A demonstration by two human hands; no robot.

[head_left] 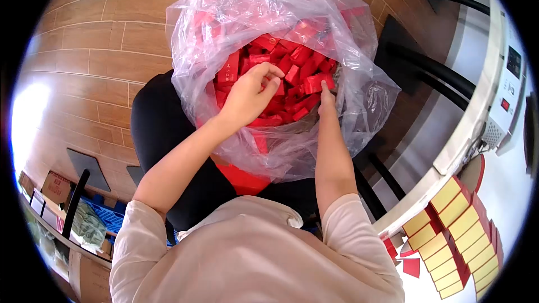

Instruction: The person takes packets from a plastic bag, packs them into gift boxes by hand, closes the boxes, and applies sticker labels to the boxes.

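A large clear plastic bag stands with its mouth folded back, full of small red packets. My left hand hangs over the heap with its fingers curled in; whether anything is between them is hidden. On the right side of the opening, my right hand grips one red packet, the thumb lying against its end. Some packets carry pale printing, such as the one at the left of the heap.
At right is a white table with a control-panel machine and rows of yellow-and-red boxes. Black table legs stand beside the bag. Cartons and a blue crate are at lower left on the wood-look floor.
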